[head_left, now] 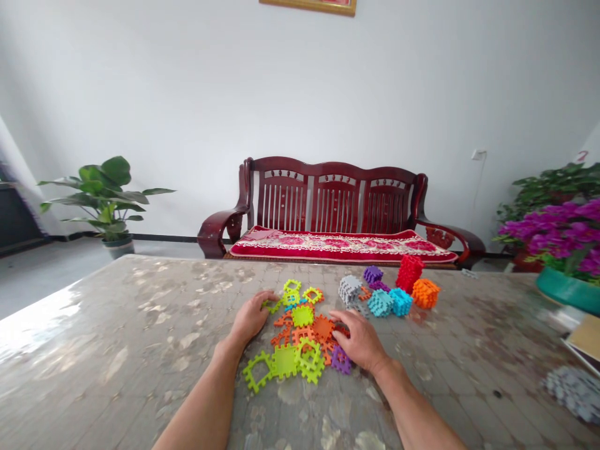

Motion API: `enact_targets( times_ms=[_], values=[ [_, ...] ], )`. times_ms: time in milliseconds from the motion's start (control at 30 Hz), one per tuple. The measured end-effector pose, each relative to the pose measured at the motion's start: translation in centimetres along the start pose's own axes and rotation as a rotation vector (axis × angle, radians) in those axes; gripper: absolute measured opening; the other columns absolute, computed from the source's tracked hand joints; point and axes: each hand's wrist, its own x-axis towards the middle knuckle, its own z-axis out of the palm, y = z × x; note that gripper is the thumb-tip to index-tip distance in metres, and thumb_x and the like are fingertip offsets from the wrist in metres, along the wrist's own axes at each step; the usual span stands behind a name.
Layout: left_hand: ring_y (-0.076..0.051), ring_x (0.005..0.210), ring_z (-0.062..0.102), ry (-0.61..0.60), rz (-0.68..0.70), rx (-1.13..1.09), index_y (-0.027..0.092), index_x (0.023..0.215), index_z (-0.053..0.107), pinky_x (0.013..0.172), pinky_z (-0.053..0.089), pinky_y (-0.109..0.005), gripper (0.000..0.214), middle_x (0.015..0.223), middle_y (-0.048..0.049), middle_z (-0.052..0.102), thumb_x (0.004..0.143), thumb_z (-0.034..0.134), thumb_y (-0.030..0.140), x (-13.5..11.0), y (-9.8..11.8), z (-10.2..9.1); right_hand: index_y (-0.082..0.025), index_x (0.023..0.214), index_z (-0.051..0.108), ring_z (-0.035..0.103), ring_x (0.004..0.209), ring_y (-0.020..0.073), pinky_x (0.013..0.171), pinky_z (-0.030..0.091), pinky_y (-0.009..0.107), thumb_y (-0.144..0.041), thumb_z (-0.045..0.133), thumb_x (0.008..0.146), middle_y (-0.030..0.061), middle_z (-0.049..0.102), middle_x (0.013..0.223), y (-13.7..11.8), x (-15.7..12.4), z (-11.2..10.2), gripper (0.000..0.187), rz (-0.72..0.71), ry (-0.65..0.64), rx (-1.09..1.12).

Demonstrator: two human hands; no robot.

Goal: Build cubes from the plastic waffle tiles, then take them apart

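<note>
K: Forearms enter from the bottom edge, both over the table (117, 350). Left hand (250, 319) at centre frame, fingers curled onto a lime tile (272, 305) at the pile's upper-left edge. Can't tell if it's pinched or only touched.

M: Right hand (359, 340)?

K: Palm down, fingers extended, lying on the right side of the tile pile (304, 337). Nothing gripped. A purple tile (341, 361) sits just below its thumb.

M: Describe the pile.

K: Flat square plastic tiles with toothed edges, some solid and some open frames. Lime, orange, a bit of cyan and purple. They overlap loosely between the two hands, centre frame, slightly low.

M: Handling?

K: My read: the teeth snag on neighbours, so take one tile by two opposite edges and lift it straight up, with the other hand pinning the rest. Dragging sideways would likely pull the stack along. Frames look bendy, so grip lightly.

M: Other parts?

K: Built blocks up and right of the pile, apart from it: grey block (350, 289), cyan blocks (391, 302), orange block (425, 293), red block (409, 272), small purple block (372, 274). Another grey piece (574, 390) lies at lower right, well apart.
</note>
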Motion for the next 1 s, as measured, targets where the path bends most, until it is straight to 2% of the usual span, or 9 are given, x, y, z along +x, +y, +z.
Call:
enact_targets(
  times_ms=[233, 400, 467, 567, 633, 733, 833, 1000],
  values=[
    [-0.015, 0.119, 0.059, 0.009, -0.030, 0.042, 0.023, 0.092, 0.073, 0.108, 0.039, -0.028, 0.047, 0.127, 0.0007, 0.066, 0.068, 0.042, -0.003, -0.1, 0.5, -0.3, -0.025, 0.118, 0.065, 0.062, 0.106, 0.0207, 0.097, 0.046, 0.037, -0.015, 0.057, 0.078, 0.0037, 0.070, 0.114, 0.3, -0.1, 0.2, 0.042, -0.028, 0.019, 0.093],
    [-0.016, 0.119, 0.059, 0.012, -0.023, 0.122, 0.024, 0.090, 0.074, 0.109, 0.038, -0.029, 0.049, 0.126, 0.0004, 0.067, 0.067, 0.040, -0.004, -0.3, 1.1, -0.6, -0.025, 0.116, 0.066, 0.063, 0.103, 0.0201, 0.095, 0.046, 0.036, -0.016, 0.054, 0.080, 0.0038, 0.072, 0.107, 0.2, -0.1, -0.1, 0.039, -0.018, -0.004, 0.143],
    [-0.018, 0.123, 0.057, 0.016, 0.019, 0.166, 0.025, 0.091, 0.075, 0.110, 0.037, -0.032, 0.046, 0.125, -0.0005, 0.068, 0.069, 0.043, 0.000, -0.4, 1.2, -0.6, -0.024, 0.111, 0.067, 0.064, 0.099, 0.0196, 0.091, 0.047, 0.035, -0.018, 0.054, 0.080, 0.0041, 0.072, 0.105, 0.1, -0.1, -0.3, 0.034, 0.005, 0.021, 0.170],
    [-0.020, 0.125, 0.054, 0.015, 0.075, 0.206, 0.026, 0.095, 0.075, 0.111, 0.036, -0.034, 0.041, 0.124, -0.0011, 0.068, 0.070, 0.049, 0.006, -0.5, 1.3, -0.6, -0.021, 0.093, 0.069, 0.064, 0.083, 0.0179, 0.080, 0.049, 0.030, -0.022, 0.058, 0.080, 0.0036, 0.071, 0.089, -0.2, -0.2, -0.7, 0.018, 0.019, 0.041, 0.174],
    [-0.020, 0.125, 0.055, 0.008, 0.092, 0.213, 0.026, 0.099, 0.074, 0.110, 0.037, -0.034, 0.039, 0.125, -0.0023, 0.067, 0.073, 0.051, 0.010, -0.6, 1.4, -0.6, -0.021, 0.085, 0.068, 0.062, 0.075, 0.0162, 0.074, 0.048, 0.028, -0.023, 0.059, 0.080, 0.0024, 0.068, 0.081, -0.4, -0.4, -0.9, 0.011, 0.011, 0.019, 0.160],
    [-0.022, 0.125, 0.055, -0.015, 0.104, 0.228, 0.025, 0.105, 0.073, 0.110, 0.037, -0.035, 0.035, 0.128, -0.0052, 0.065, 0.079, 0.052, 0.017, -0.7, 1.5, -0.7, -0.021, 0.083, 0.068, 0.061, 0.075, 0.0154, 0.072, 0.046, 0.026, -0.024, 0.062, 0.079, 0.0011, 0.066, 0.079, -0.9, -0.5, -1.1, 0.008, 0.003, -0.017, 0.124],
    [-0.023, 0.125, 0.055, -0.041, 0.105, 0.239, 0.026, 0.111, 0.072, 0.109, 0.038, -0.037, 0.035, 0.132, -0.0063, 0.062, 0.082, 0.054, 0.024, -0.8, 1.7, -0.8, -0.022, 0.085, 0.069, 0.061, 0.084, 0.0173, 0.077, 0.045, 0.028, -0.025, 0.067, 0.076, 0.0012, 0.067, 0.084, -1.1, -0.5, -1.1, 0.010, -0.018, -0.043, 0.076],
    [-0.026, 0.126, 0.053, -0.058, 0.087, 0.226, 0.029, 0.116, 0.070, 0.109, 0.037, -0.042, 0.038, 0.136, -0.0063, 0.059, 0.082, 0.056, 0.027, -0.8, 1.6, -0.6, -0.024, 0.101, 0.069, 0.061, 0.098, 0.0202, 0.088, 0.044, 0.031, -0.026, 0.069, 0.073, 0.0037, 0.068, 0.100, -1.3, -0.3, -0.8, 0.028, -0.003, -0.034, 0.014]
  ],
)
